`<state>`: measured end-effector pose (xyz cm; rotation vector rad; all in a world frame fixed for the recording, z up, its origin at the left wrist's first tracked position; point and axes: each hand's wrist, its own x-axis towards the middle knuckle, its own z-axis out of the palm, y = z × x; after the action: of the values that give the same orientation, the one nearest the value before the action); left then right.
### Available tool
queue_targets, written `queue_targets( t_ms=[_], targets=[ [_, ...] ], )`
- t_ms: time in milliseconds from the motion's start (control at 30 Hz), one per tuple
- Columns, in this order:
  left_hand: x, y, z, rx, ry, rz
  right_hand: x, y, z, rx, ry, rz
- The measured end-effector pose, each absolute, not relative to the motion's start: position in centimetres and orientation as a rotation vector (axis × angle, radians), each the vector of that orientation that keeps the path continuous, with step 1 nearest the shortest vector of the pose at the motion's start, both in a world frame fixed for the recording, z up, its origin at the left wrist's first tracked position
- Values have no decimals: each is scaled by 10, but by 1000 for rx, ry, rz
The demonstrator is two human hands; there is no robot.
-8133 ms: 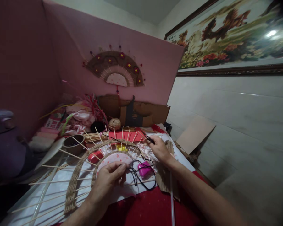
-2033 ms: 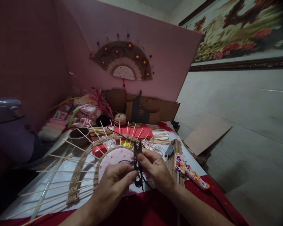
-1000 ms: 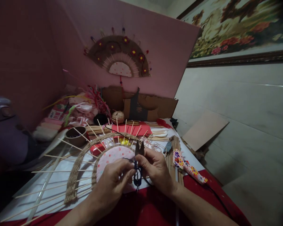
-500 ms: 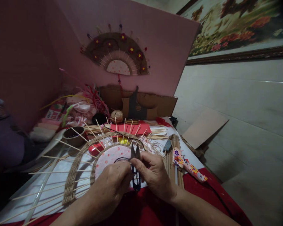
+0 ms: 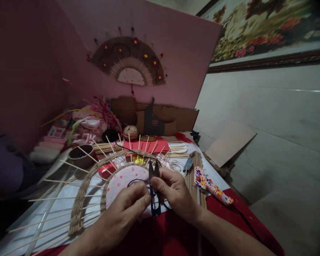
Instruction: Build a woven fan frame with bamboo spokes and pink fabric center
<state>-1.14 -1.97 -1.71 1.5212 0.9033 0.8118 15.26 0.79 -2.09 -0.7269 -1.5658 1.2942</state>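
My right hand [image 5: 176, 193] grips black thread snips [image 5: 156, 206] between thumb and fingers, their two blades pointing up and apart. Fingers pinched, my left hand [image 5: 130, 202] is closed on a black cord [image 5: 134, 180] that loops above its knuckles; the cord's end is hidden. Under both hands lies a half-round fan frame of thin sticks with a woven twine band [image 5: 81, 199]. At its centre is a white pad with pink dots [image 5: 118, 179], partly covered by my left hand. Another strand of black cord runs across the top of the band.
A flower-patterned glue gun [image 5: 213, 188] lies at the right on cardboard strips. Behind the frame are a brown bowl [image 5: 81, 161], a twine ball [image 5: 130, 132], red paper [image 5: 146, 144] and bundled sticks. A finished fan [image 5: 130, 60] hangs on the pink board.
My left hand has lowered slightly and its thumb now shows along the fingers, near the snips' handle. The snips stay in my right hand. The whole view has shifted a little.
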Motion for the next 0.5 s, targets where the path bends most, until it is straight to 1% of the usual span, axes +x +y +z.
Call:
queue_targets(
  t_ms=[167,333,433,500],
  targets=[
    [-8,-23,-14,1649,983,850,153,9,-22,-762,-1572,1257],
    [-8,-21,-19,1579,936,816,154,9,-24,-773,-1705,976],
    [-9,-18,-22,1637,925,890,153,7,-24,-746,-1734,877],
    [-7,-18,-24,1614,932,880,153,5,-24,-729,-1747,827]
  ],
)
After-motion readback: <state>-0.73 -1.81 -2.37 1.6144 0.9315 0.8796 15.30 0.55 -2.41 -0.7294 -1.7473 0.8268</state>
